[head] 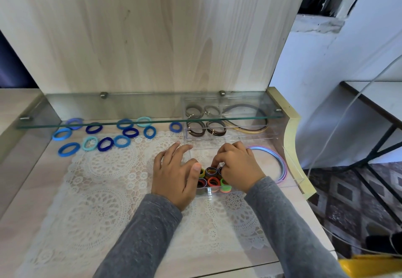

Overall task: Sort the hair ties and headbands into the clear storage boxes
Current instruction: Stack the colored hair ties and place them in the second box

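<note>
A near clear storage box (pixel 289 164) holds several coloured hair ties (pixel 212 181) in its front left part and pastel headbands (pixel 280 164) at its right. My left hand (pixel 176 175) rests against the box's left side, thumb over the edge beside the ties. My right hand (pixel 237 166) reaches into the box, fingertips down on the ties; whether it grips one is hidden. A far clear box (pixel 228 137) under the glass shelf holds brown hair ties (pixel 196 128) and dark and cream headbands (pixel 250 127). Several blue hair ties (pixel 104 136) lie loose on the table at the left.
A glass shelf (pixel 130 108) runs across above the back of the table, over the far box and some blue ties. A white lace mat (pixel 104 179) covers the tabletop. A wooden panel stands behind. The table's right edge (pixel 304 169) drops to a patterned floor.
</note>
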The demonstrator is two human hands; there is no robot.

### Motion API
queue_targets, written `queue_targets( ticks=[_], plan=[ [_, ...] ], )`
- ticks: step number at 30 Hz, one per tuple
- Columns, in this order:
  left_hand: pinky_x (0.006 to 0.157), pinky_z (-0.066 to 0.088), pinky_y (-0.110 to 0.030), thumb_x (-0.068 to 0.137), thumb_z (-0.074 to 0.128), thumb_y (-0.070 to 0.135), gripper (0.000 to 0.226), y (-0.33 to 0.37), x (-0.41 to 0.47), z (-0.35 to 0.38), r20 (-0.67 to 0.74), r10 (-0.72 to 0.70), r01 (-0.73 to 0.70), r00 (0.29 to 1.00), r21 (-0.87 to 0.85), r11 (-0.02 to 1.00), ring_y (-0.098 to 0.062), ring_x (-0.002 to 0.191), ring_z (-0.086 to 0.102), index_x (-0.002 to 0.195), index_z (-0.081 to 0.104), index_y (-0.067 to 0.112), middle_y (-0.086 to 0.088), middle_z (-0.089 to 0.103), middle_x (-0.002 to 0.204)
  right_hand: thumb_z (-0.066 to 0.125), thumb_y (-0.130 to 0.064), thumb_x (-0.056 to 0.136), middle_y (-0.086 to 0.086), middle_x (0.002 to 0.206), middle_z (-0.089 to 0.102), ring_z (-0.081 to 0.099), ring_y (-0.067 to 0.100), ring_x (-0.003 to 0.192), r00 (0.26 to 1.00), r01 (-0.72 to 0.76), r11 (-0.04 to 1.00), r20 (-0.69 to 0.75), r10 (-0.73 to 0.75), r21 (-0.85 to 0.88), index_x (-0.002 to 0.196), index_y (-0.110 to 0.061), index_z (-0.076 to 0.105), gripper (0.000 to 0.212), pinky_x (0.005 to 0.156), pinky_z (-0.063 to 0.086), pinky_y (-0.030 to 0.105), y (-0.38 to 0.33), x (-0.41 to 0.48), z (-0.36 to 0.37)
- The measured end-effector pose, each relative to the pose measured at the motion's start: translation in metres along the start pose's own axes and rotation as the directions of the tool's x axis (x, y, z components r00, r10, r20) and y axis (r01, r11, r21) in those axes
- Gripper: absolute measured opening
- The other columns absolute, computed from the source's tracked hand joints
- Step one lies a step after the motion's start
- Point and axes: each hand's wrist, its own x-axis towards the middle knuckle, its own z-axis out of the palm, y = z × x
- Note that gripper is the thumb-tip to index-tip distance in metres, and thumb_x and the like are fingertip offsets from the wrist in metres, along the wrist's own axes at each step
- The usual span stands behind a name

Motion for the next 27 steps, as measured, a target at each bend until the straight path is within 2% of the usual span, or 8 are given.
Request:
queue_targets(
  ticks=[4,9,12,15,17,19,24,27],
  plan=[
    [0.106,0.022,-0.040,0.097,0.007,0.049,0.062,0.000,0.000,-0.002,-0.001,0.000,0.000,1.000,-0.023,1.000,-0.018,0.130,0.040,0.094,0.067,0.033,0.008,0.054,0.130,0.043,-0.007,0.085,-0.007,0.119,0.052,0.034,0.019,0.115,1.000,-0.010,1.000,-0.008,0.010,-0.001,0.105,-0.032,0.068,0.041,0.097,0.027,0.038,0.000,0.001,0.002],
    [0.102,0.029,-0.041,0.098,0.010,0.047,0.055,0.002,0.002,-0.007,-0.091,-0.072,0.056,0.993,-0.168,0.984,-0.011,0.121,0.046,0.101,0.064,0.033,0.012,0.057,0.122,0.043,-0.006,0.083,-0.008,0.118,0.052,0.035,0.019,0.115,0.998,-0.026,0.999,-0.064,0.028,0.029,0.107,-0.032,0.066,0.043,0.098,0.029,0.037,-0.001,0.002,0.005],
    [0.100,0.034,-0.044,0.096,0.021,0.039,0.043,0.000,0.006,-0.009,-0.119,-0.185,0.144,0.976,-0.292,0.945,-0.007,0.115,0.050,0.103,0.062,0.033,0.015,0.058,0.116,0.042,-0.002,0.079,-0.006,0.115,0.055,0.039,0.019,0.111,0.984,-0.036,0.995,-0.171,0.052,0.096,0.106,-0.028,0.066,0.045,0.096,0.032,0.036,-0.004,0.003,0.007],
    [0.095,0.042,-0.046,0.092,0.030,0.038,0.034,-0.008,0.008,-0.015,-0.125,-0.235,0.180,0.964,-0.348,0.920,-0.008,0.108,0.054,0.104,0.060,0.032,0.016,0.059,0.110,0.045,-0.002,0.079,-0.002,0.112,0.058,0.045,0.019,0.107,0.952,0.018,0.975,-0.301,0.050,0.220,0.105,-0.021,0.066,0.039,0.093,0.039,0.037,-0.015,0.004,0.013],
    [0.097,0.042,-0.041,0.090,0.032,0.039,0.033,-0.015,0.008,-0.021,-0.121,-0.245,0.197,0.962,-0.314,0.929,-0.009,0.108,0.055,0.107,0.059,0.032,0.015,0.059,0.112,0.046,-0.005,0.080,0.000,0.108,0.059,0.049,0.019,0.103,0.929,0.088,0.952,-0.368,0.028,0.295,0.106,-0.016,0.066,0.035,0.090,0.044,0.035,-0.027,0.007,0.018],
    [0.098,0.036,-0.033,0.087,0.033,0.041,0.035,-0.027,0.006,-0.030,-0.113,-0.251,0.224,0.961,-0.211,0.952,-0.010,0.111,0.053,0.111,0.057,0.032,0.015,0.058,0.117,0.045,-0.010,0.079,0.001,0.106,0.058,0.053,0.018,0.100,0.905,0.163,0.929,-0.425,-0.007,0.333,0.107,-0.013,0.065,0.035,0.087,0.047,0.034,-0.044,0.011,0.023],
    [0.096,0.038,-0.041,0.083,0.040,0.036,0.038,-0.070,0.000,-0.050,-0.124,-0.287,0.292,0.950,0.028,0.956,-0.020,0.109,0.056,0.115,0.058,0.026,0.006,0.060,0.120,0.051,-0.012,0.088,0.001,0.113,0.055,0.052,0.014,0.105,0.892,0.258,0.899,-0.445,-0.081,0.355,0.117,-0.011,0.059,0.031,0.089,0.046,0.026,-0.088,0.023,0.037],
    [0.092,0.042,-0.043,0.078,0.039,0.036,0.045,-0.095,-0.005,-0.059,-0.147,-0.299,0.318,0.943,0.133,0.939,-0.026,0.107,0.058,0.115,0.060,0.021,-0.001,0.063,0.119,0.050,-0.016,0.089,0.002,0.118,0.054,0.051,0.016,0.108,0.914,0.272,0.899,-0.384,-0.130,0.344,0.123,-0.011,0.056,0.034,0.092,0.046,0.028,-0.111,0.032,0.047]
  ],
)
